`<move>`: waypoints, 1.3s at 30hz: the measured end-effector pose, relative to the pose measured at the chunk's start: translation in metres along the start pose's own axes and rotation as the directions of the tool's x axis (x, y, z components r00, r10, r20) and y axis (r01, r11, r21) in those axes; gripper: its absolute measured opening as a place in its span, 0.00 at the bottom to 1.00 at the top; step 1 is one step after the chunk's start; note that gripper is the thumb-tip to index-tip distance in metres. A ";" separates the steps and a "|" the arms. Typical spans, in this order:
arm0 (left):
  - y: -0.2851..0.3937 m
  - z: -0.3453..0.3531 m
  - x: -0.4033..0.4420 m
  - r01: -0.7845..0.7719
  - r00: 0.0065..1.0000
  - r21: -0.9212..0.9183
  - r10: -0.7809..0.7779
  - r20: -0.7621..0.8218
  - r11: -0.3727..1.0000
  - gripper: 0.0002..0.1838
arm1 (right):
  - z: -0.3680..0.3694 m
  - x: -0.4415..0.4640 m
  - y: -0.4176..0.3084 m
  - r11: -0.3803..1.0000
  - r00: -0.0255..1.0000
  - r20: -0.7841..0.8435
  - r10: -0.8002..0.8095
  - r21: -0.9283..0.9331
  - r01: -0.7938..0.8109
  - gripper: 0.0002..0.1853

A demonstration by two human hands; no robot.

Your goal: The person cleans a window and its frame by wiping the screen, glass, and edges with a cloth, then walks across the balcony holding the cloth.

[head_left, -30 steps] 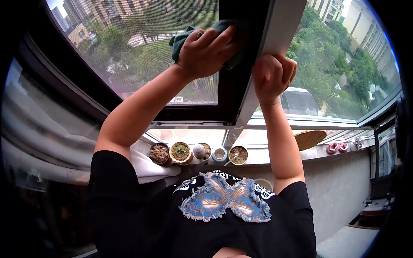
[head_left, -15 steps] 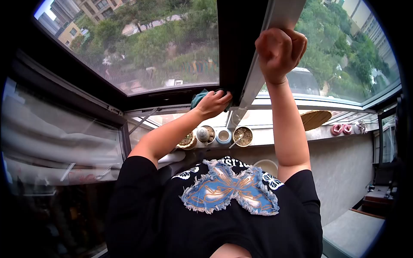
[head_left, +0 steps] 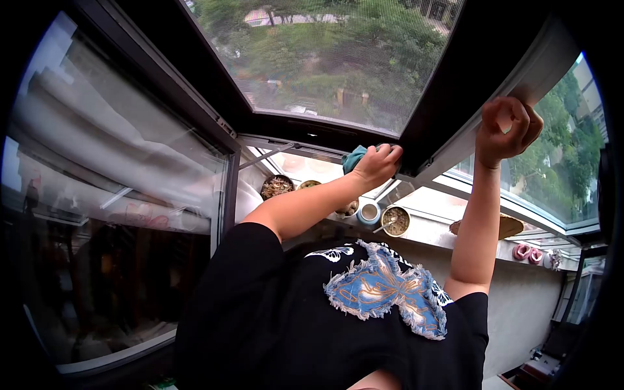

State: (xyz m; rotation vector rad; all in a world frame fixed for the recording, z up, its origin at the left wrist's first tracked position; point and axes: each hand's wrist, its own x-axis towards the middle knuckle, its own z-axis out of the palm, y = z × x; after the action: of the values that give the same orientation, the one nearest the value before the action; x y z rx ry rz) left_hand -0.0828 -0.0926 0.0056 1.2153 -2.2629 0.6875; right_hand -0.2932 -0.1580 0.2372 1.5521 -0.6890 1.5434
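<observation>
My left hand [head_left: 379, 166] is closed on a bunched teal cloth [head_left: 352, 160], pressed near the lower right corner of the dark screen-window frame [head_left: 279, 125]. Part of the cloth is hidden under the fingers. Raised at the right, my right hand [head_left: 510, 132] has its fingers curled against the pale window post [head_left: 541, 75]; its grip seems to be around the post's edge. The mesh screen [head_left: 325, 58] fills the space above my left hand, with trees behind it.
Below the window, a white sill [head_left: 429, 221] carries several pots, among them a soil-filled pot [head_left: 396, 221] and a blue pot [head_left: 368, 212]. A woven round piece [head_left: 510, 227] and pink shoe-shaped ornaments [head_left: 522, 252] are farther right. An open glass sash [head_left: 130, 195] stands at left.
The view has swung left, so the window and both hands appear farther right. My left hand still has the cloth at the lower frame; my right hand remains at the post.
</observation>
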 end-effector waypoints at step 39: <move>-0.207 -0.091 -0.130 0.875 0.357 -0.156 -0.828 -0.433 0.459 0.27 | -0.011 0.000 0.016 1.000 0.998 -0.048 -0.030 -0.004 0.030 0.10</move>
State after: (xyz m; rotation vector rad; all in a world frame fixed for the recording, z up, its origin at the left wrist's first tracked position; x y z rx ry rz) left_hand 0.1737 -0.0553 0.0368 1.8100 -0.9250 0.5509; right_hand -0.3128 -0.1573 0.2392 1.5110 -0.6382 1.5519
